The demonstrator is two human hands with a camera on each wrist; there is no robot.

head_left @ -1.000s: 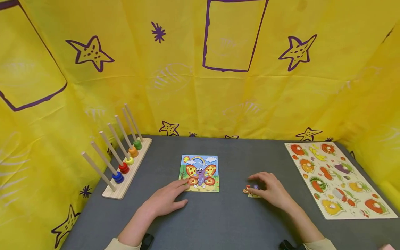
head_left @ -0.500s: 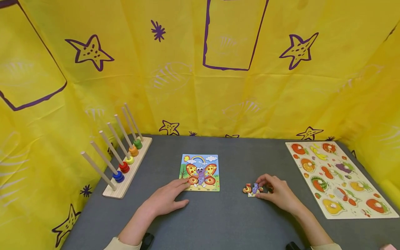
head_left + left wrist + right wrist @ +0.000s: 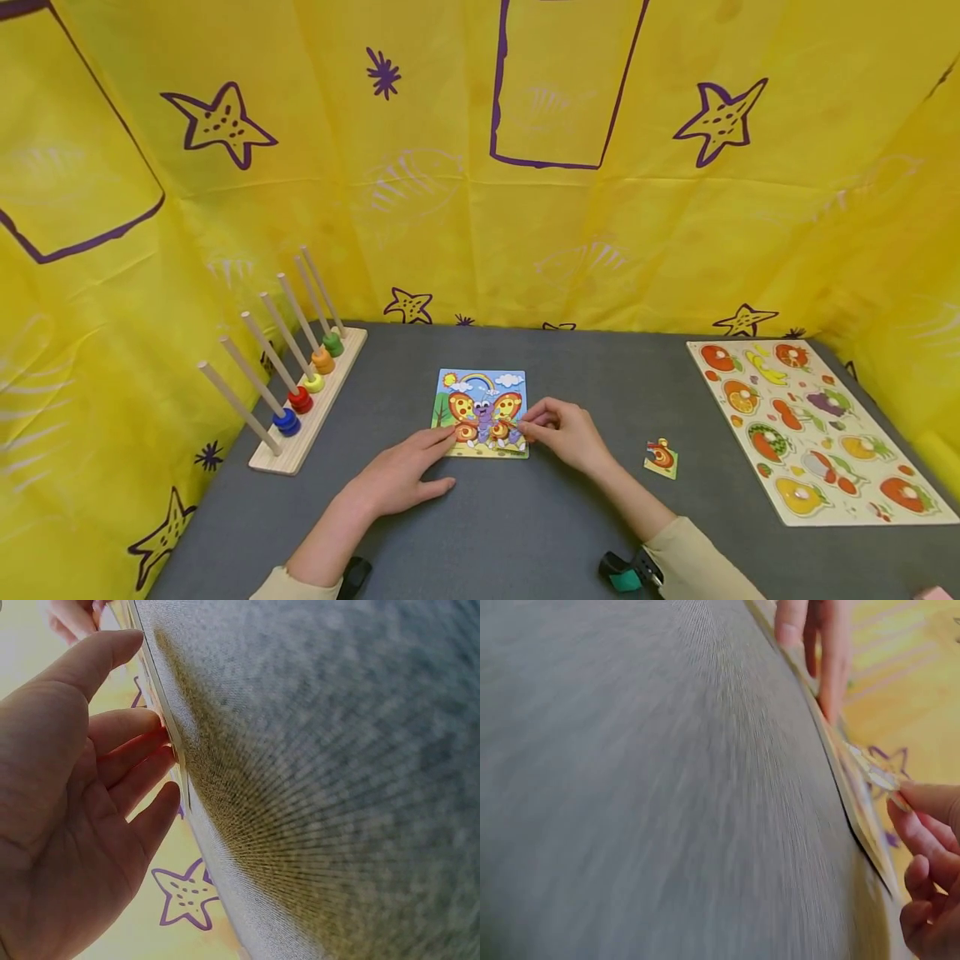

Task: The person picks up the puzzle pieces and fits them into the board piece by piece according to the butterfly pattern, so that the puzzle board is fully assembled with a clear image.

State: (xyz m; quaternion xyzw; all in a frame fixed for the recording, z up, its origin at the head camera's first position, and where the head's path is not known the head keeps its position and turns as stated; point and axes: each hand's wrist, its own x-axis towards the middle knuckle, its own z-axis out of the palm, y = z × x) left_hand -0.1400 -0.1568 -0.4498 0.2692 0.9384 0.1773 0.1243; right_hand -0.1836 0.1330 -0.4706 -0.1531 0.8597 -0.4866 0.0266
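Observation:
A square butterfly puzzle board lies on the dark table. My left hand rests its fingertips on the board's lower left corner, with the thumb apart; the left wrist view shows this hand with its fingers extended to the board's edge. My right hand pinches a jigsaw piece between thumb and forefinger over the board's lower right part. In the right wrist view the piece is tilted and raised at the end I hold. A second jigsaw piece lies on the table to the right.
At the left stands a wooden stacking rack with upright pegs and coloured rings. A fruit peg puzzle lies at the right. Yellow patterned cloth encloses the table's back and sides.
My right hand has picked up one jigsaw piece from the table and carried it left to the board. The other piece is left behind, now uncovered. My left hand has stayed put.

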